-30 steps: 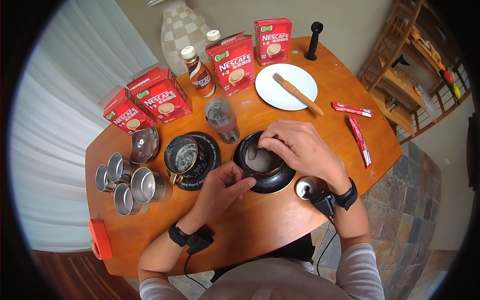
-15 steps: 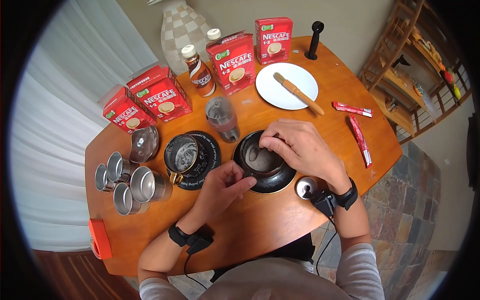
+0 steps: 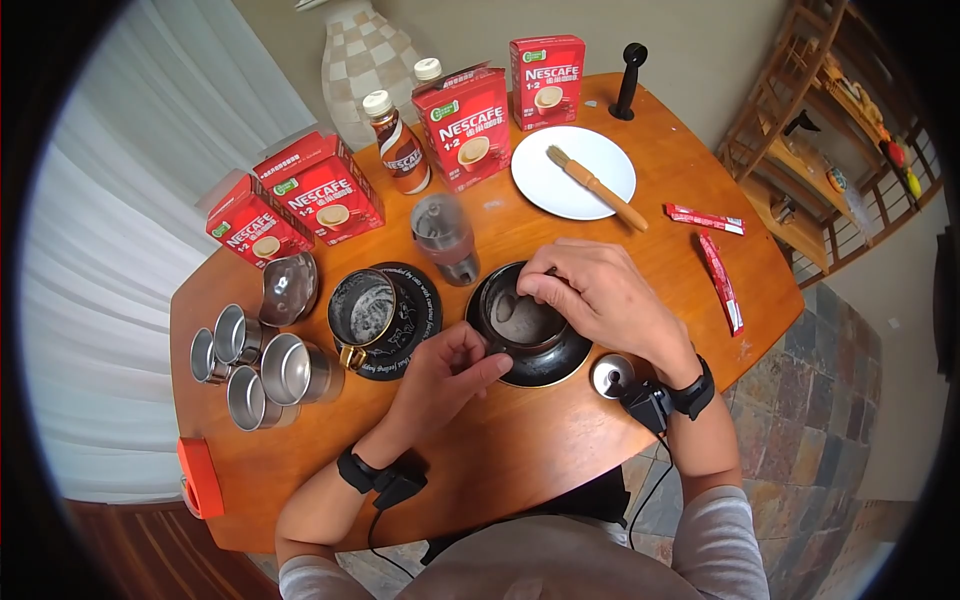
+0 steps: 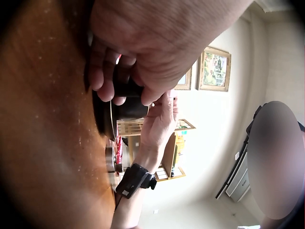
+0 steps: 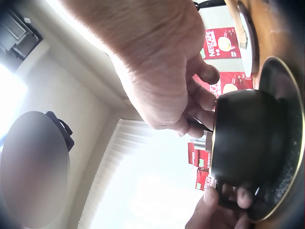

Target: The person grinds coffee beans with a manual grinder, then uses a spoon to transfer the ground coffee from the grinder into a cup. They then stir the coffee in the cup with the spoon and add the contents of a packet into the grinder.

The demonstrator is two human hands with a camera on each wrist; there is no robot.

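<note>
A black cup (image 3: 532, 348) of greyish liquid stands upright on a black, gold-rimmed saucer (image 3: 553, 378). My left hand (image 3: 440, 375) pinches its handle (image 5: 229, 204) between thumb and fingers. Over the cup's far rim, my right hand (image 3: 607, 300) grips a dark spoon (image 3: 504, 306) whose bowl dips inside. The right wrist view shows the right fingertips above the rim and a bit of spoon handle (image 5: 204, 126). In the left wrist view, the left hand (image 4: 143, 47) partly hides the cup (image 4: 129, 106).
To the left are a gold-handled cup (image 3: 362, 308) on a black coaster and several metal cups (image 3: 292, 370). Behind stand a grey-brown tumbler (image 3: 443, 240), a bottle (image 3: 402, 155) and red boxes (image 3: 470, 135). A brush (image 3: 598, 188) lies across a white plate (image 3: 540, 195); red sachets (image 3: 720, 283) lie right.
The spoon's bowl has shifted slightly inside the cup. Both hands, the cup and the saucer look nearly unmoved.
</note>
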